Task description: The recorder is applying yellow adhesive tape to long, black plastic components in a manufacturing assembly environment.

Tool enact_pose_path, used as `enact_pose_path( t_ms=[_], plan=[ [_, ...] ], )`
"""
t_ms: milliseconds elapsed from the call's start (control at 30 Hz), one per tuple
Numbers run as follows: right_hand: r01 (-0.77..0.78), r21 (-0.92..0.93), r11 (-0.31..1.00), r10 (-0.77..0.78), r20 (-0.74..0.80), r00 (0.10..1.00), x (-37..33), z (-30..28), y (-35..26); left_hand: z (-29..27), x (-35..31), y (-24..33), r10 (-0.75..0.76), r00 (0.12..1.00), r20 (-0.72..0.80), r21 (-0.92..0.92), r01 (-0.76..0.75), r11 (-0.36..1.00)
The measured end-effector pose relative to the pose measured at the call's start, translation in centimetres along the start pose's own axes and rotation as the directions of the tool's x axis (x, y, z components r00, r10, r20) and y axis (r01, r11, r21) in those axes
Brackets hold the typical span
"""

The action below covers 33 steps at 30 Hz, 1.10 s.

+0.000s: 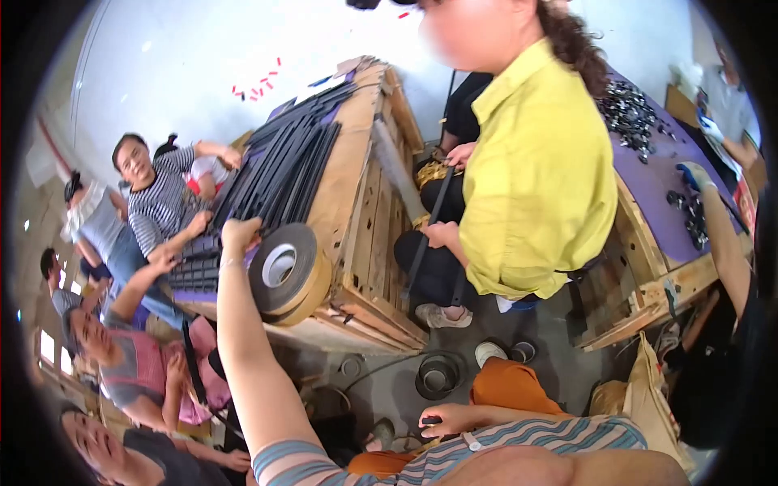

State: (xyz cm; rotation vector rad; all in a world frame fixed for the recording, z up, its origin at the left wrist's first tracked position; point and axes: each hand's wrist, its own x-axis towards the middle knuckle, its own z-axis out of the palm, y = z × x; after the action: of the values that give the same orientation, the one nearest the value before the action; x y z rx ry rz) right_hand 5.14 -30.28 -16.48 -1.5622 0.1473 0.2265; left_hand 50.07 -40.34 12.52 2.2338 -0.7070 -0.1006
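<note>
Left hand (241, 233): arm stretched out over the near counter edge; fingers bent at the near ends of the strips. Cannot tell if they grip one.
Right hand (455, 418): low, close to the body, well apart from the left; fingers closed on a small dark piece (430, 421).
Dark piece: short end pokes out past the right fingers; the rest is hidden.
Strips (279, 178): long, black, piled side by side, running away from the left fingers; some lie crosswise.
Roll (301, 249): dark grey face, tan edge, pale core; just right of the left fingers, tilted toward the camera.
Short bars (194, 274): black, in rows, just left of the left fingers.
Counter (344, 174): wooden, under the strips, part covered in purple; bare wood right of the left fingers.
Yellow shirt (543, 178): co-worker ahead of the right fingers, both hands on one long black strip (433, 217).
Striped top (172, 194): co-worker left of the left fingers, arms reaching to the counter.
Second counter (648, 194): purple top, well right of both hands.
Small parts (632, 117): dark and shiny, heaped on the second counter; a gloved hand (693, 176) near a smaller heap.
Coil (438, 375): black, on the floor just beyond the right fingers.
</note>
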Motion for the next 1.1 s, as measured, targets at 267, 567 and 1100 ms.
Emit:
enact_pose_path(
  t_ms=[267, 567, 1100],
  plan=[
    [-0.05, -0.02, 0.999, 0.05, 0.01, 0.999, -0.4, 0.1, 1.3, -6.9, -8.4, 3.1, 0.071, 0.993, 0.098, -0.276, -0.041, 0.96],
    [-0.079, -0.044, 0.996, 0.078, -0.026, 0.997, -1.5, 0.3, -0.7, -9.4, -22.0, 1.6, -0.124, 0.927, 0.354, -0.63, 0.335, 0.701],
    [-0.055, -0.092, 0.994, 0.046, -0.102, 0.994, -1.9, 0.3, 0.9, -3.1, -23.0, -0.3, -0.026, 0.797, 0.603, -0.7, 0.545, 0.461]
  ],
)
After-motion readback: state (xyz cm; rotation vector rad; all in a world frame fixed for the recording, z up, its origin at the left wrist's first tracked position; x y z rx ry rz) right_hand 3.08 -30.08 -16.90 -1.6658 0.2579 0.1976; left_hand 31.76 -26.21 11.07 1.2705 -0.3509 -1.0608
